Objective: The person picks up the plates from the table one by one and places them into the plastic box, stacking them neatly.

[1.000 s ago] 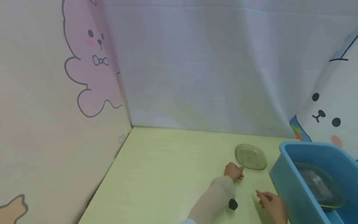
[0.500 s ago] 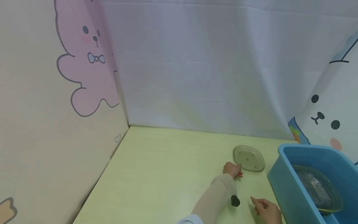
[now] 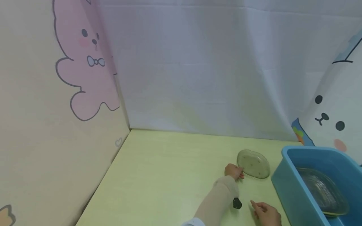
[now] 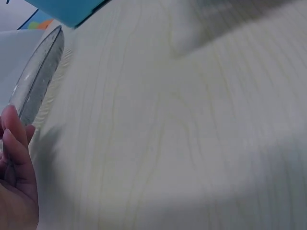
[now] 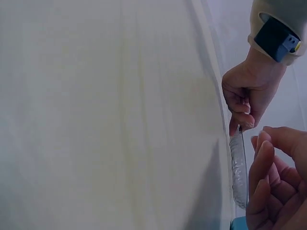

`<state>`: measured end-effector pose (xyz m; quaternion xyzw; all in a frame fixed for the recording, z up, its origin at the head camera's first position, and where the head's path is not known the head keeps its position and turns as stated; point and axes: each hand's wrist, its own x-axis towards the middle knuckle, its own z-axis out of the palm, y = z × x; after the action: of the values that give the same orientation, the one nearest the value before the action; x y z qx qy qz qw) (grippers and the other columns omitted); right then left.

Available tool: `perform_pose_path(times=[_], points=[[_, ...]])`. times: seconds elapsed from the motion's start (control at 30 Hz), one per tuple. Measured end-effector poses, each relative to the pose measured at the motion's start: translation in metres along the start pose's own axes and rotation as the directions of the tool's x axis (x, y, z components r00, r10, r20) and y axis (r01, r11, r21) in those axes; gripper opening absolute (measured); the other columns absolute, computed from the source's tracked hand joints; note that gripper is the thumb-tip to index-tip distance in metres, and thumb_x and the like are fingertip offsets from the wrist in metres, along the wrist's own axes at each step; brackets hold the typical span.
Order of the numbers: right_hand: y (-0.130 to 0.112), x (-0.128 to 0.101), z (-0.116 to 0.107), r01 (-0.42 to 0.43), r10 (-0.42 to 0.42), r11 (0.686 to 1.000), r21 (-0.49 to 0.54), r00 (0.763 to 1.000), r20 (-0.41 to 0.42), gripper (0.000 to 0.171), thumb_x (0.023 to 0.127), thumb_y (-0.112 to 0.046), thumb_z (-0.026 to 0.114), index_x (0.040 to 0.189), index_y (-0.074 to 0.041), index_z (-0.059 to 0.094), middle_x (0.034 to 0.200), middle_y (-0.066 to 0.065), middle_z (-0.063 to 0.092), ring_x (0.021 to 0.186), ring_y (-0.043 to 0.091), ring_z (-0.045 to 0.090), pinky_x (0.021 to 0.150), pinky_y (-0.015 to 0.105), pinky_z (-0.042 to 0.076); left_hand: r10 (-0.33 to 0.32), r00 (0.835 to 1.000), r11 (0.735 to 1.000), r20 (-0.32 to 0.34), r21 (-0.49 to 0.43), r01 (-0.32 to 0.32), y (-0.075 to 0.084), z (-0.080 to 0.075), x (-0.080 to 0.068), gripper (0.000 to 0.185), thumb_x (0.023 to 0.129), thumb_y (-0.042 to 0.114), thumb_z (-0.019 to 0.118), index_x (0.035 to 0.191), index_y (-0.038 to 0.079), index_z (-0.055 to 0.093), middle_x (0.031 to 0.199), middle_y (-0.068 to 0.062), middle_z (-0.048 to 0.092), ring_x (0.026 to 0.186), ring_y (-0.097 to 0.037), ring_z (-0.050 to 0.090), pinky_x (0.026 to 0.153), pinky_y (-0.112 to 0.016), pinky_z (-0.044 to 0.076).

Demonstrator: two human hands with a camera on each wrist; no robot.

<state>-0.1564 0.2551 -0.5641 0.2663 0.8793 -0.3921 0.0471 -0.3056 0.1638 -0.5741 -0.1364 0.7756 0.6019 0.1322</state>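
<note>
A pale green wood-grain worktop (image 3: 169, 175) carries a blue plastic tub (image 3: 294, 191) at its right side, with a clear glass dish (image 3: 322, 191) lying inside. A white curtain (image 3: 203, 69) hangs behind, flanked by a pink cartoon bunny panel (image 3: 87, 66) and a white cartoon bear panel (image 3: 333, 116).

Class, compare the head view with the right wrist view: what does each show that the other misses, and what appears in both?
Only the head view shows the blue tub with a clear dish lying inside it, and the cartoon-printed backdrop.

Only the right wrist view shows, close up, the left hand's fingertips pinching the plate's edge, with the plate seen edge-on.

Both show the left hand, the right hand, the clear plate and the pale green table.
</note>
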Motion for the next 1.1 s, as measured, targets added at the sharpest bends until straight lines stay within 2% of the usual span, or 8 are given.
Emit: perform_pose_path(times=[0.17, 0.4, 0.6, 0.67, 0.97, 1.1], points=[[0.006, 0.001, 0.0, 0.004, -0.004, 1.0, 0.004, 0.998, -0.06, 0.049, 0.079, -0.053, 0.063, 0.076, -0.004, 0.07, 0.053, -0.005, 0.058, 0.051, 0.012, 0.049, 0.056, 0.025, 0.034, 0.031, 1.0, 1.0, 0.004, -0.001, -0.031, -0.002, -0.013, 0.002, 0.027, 0.081, 0.014, 0.066, 0.055, 0.008, 0.065, 0.049, 0.0, 0.061, 0.042, -0.009, 0.057, 0.041, -0.018, 0.034], [0.004, 0.003, -0.002, -0.015, 0.015, 1.0, 0.01, 0.999, -0.037, 0.051, 0.08, -0.053, 0.062, 0.079, -0.003, 0.068, 0.055, -0.004, 0.057, 0.055, 0.014, 0.049, 0.054, 0.026, 0.034, 0.105, 0.994, 0.993, 0.019, -0.059, -0.104, -0.004, -0.053, -0.013, 0.021, 0.082, 0.011, 0.064, 0.064, 0.003, 0.068, 0.053, -0.003, 0.063, 0.043, -0.01, 0.058, 0.045, -0.019, 0.043], [-0.012, 0.003, -0.009, 0.063, -0.063, 0.998, -0.012, 0.998, -0.01, 0.057, 0.081, -0.057, 0.057, 0.086, -0.002, 0.068, 0.059, -0.005, 0.06, 0.055, 0.012, 0.05, 0.053, 0.027, 0.035, 0.158, 0.987, 0.984, -0.018, -0.078, -0.159, -0.015, -0.088, -0.028, 0.02, 0.083, 0.011, 0.061, 0.066, 0.002, 0.069, 0.055, -0.003, 0.064, 0.043, -0.006, 0.057, 0.047, -0.018, 0.045], [-0.017, 0.002, -0.012, 0.089, -0.089, 0.996, -0.007, 0.996, 0.005, 0.055, 0.083, -0.054, 0.056, 0.088, -0.002, 0.068, 0.06, -0.005, 0.061, 0.056, 0.011, 0.051, 0.053, 0.027, 0.036, 0.174, 0.984, 0.981, -0.031, -0.077, -0.176, -0.02, -0.095, -0.032, 0.019, 0.082, 0.01, 0.061, 0.066, 0.003, 0.068, 0.054, -0.002, 0.063, 0.042, -0.004, 0.055, 0.047, -0.017, 0.045], [-0.038, -0.003, -0.004, 0.15, -0.154, 0.986, 0.079, 0.987, 0.054, 0.047, 0.085, -0.047, 0.058, 0.09, -0.002, 0.07, 0.059, -0.006, 0.062, 0.055, 0.007, 0.055, 0.056, 0.024, 0.038, 0.179, 0.979, 0.977, -0.093, -0.097, -0.188, -0.041, -0.138, -0.062, 0.016, 0.081, 0.009, 0.062, 0.068, 0.004, 0.068, 0.05, 0.001, 0.059, 0.038, -0.002, 0.05, 0.046, -0.018, 0.045], [-0.043, -0.003, -0.001, 0.152, -0.157, 0.984, 0.089, 0.986, 0.055, 0.045, 0.086, -0.045, 0.058, 0.091, -0.002, 0.07, 0.059, -0.006, 0.063, 0.055, 0.007, 0.055, 0.056, 0.024, 0.039, 0.17, 0.979, 0.975, -0.115, -0.125, -0.184, -0.048, -0.153, -0.073, 0.015, 0.08, 0.008, 0.061, 0.069, 0.003, 0.069, 0.05, 0.003, 0.058, 0.038, -0.002, 0.051, 0.046, -0.018, 0.045]])
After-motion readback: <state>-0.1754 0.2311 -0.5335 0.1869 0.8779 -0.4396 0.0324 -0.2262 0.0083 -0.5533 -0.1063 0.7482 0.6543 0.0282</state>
